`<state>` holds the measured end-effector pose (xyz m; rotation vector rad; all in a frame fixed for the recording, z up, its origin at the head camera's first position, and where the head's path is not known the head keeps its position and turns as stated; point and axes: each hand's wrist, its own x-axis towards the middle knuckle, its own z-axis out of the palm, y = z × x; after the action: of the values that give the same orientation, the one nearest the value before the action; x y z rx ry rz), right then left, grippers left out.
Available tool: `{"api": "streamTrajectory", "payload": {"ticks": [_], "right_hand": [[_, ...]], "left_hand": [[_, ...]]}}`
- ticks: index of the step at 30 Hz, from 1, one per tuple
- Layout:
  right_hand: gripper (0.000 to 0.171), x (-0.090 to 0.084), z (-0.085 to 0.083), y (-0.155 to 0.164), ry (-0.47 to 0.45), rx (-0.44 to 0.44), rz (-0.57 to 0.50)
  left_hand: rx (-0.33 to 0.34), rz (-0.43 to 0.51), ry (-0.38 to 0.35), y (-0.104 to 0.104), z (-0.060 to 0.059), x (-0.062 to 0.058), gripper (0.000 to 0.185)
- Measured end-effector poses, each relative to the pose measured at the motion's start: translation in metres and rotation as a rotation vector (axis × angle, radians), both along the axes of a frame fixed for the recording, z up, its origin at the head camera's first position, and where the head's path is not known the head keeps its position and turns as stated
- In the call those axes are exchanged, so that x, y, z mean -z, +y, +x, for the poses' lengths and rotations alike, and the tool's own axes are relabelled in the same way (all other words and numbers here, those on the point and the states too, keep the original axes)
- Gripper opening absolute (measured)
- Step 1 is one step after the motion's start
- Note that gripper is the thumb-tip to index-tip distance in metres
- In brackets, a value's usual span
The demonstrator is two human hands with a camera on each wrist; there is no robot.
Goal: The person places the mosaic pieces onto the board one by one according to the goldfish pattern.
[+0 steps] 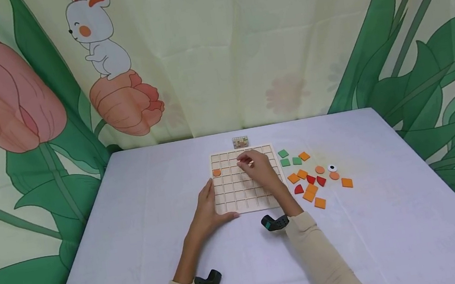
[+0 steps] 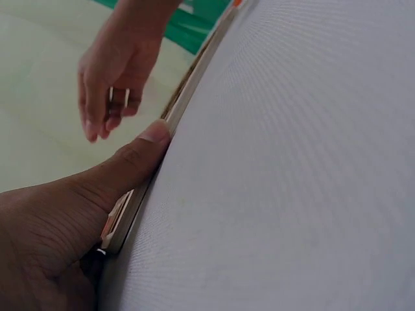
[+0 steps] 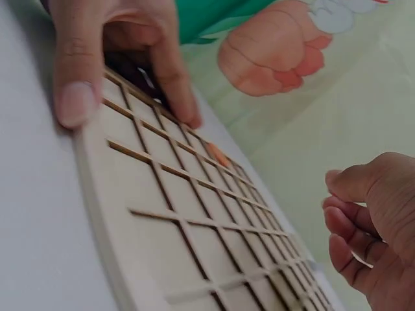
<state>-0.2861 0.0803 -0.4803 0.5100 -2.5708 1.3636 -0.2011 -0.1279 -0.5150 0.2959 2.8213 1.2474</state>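
A pale wooden grid board (image 1: 227,204) lies on the table. My left hand (image 1: 209,211) holds its near left corner, fingers along the left edge and thumb (image 2: 133,159) against the front edge. Above the middle of the board hovers my right hand (image 1: 256,167), its fingers loosely curled; no piece shows between the fingertips (image 3: 334,178) in the right wrist view. One orange disc (image 1: 216,172) sits in a cell near the board's left edge. The same disc (image 3: 217,154) appears beyond the left hand in the right wrist view.
Loose flat pieces lie right of the board: green squares (image 1: 283,153), several orange squares (image 1: 320,203), red quarter-rounds (image 1: 321,181), orange discs (image 1: 334,176) and a white disc with a black centre (image 1: 332,168). A small picture card (image 1: 240,142) stands behind the board.
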Motion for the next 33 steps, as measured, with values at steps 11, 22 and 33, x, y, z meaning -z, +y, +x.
{"api": "streamTrajectory", "payload": {"ticks": [11,22,33], "right_hand": [[0.025,-0.021,0.016,0.075,-0.028,0.187,0.025],[0.028,-0.022,0.034,0.147,-0.131,0.359,0.130],[0.038,-0.015,0.038,0.194,-0.388,0.261,0.243]], "left_hand": [[0.013,0.024,-0.017,-0.002,0.001,0.003,0.132],[0.017,0.035,-0.047,0.000,-0.003,0.000,0.134],[0.015,0.040,-0.046,-0.001,-0.007,0.001,0.135]]}}
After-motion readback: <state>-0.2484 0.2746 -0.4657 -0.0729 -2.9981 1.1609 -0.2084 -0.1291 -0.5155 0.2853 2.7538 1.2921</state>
